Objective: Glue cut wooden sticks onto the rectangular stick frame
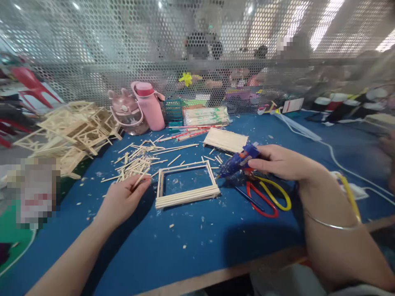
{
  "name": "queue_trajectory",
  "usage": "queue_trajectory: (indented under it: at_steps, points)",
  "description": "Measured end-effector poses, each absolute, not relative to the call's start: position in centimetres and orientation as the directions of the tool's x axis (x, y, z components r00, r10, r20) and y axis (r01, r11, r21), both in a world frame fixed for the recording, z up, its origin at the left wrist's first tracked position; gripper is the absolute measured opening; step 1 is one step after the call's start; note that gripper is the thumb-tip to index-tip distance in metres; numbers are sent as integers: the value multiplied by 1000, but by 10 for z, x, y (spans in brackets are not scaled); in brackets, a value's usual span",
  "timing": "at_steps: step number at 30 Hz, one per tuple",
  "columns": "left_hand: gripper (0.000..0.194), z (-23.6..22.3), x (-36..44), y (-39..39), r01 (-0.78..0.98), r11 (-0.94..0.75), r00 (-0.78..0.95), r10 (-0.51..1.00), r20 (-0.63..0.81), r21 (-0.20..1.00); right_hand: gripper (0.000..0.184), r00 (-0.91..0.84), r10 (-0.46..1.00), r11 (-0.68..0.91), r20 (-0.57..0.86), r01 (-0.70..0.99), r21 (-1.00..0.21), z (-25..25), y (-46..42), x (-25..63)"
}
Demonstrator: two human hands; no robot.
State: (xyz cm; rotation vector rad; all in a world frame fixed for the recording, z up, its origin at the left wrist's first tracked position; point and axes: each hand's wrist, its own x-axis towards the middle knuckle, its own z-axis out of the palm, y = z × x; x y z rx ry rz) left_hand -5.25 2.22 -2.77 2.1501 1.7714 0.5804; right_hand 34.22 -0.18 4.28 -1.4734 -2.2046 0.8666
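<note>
My left hand (121, 199) pinches a short wooden stick (142, 179) between thumb and fingers, beside the heap of loose sticks. Wrapped in my right hand (279, 162) is a blue hot glue gun (236, 163), its nozzle pointing down-left near the right corner of a stick frame. That rectangular wooden frame (187, 197) lies between my hands, with several sticks layered along its near side and an open middle. Below the glue gun lie scissors (277, 195) with red and yellow handles, partly hidden by the gun and its shadow. Neither hand touches the frame.
Loose wooden sticks (135, 164) are scattered behind my left hand. A flat stick panel (226, 139) lies behind the frame. Stacked wooden structures (80, 131), a pink bottle (149, 107) and a packet of sticks (206, 116) stand farther back. A white cable (333, 154) runs along the right.
</note>
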Motion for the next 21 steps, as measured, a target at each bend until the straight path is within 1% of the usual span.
queue_trajectory:
  at_steps: [2, 5, 7, 10, 12, 15, 21]
  points:
    - [37, -28, -50, 19, 845, -214, 177, 977, 122, 489, 36, -395, 918, 283, -47, 733, -619, 43, -2, 338]
    - [35, -24, -45, 13, 829, -264, 230, 965, 129, 494, 34, -390, 918, 272, -71, 749, -605, 41, -3, 338]
    - [32, -22, -43, 8, 841, -292, 269, 956, 117, 455, 34, -376, 923, 262, -75, 761, -594, 40, -3, 338]
    - [39, -18, -42, 2, 878, -298, 274, 955, 118, 375, 36, -366, 926, 254, -89, 782, -569, 38, -2, 336]
    - [42, -18, -42, 0, 887, -300, 270, 954, 134, 351, 36, -378, 920, 261, -105, 789, -557, 37, -2, 334]
    - [43, -20, -43, -1, 884, -310, 285, 951, 122, 350, 36, -384, 918, 273, -98, 793, -545, 36, -1, 331]
    - [42, -21, -46, -2, 870, -327, 332, 942, 52, 370, 33, -350, 934, 254, -74, 795, -551, 32, 1, 332]
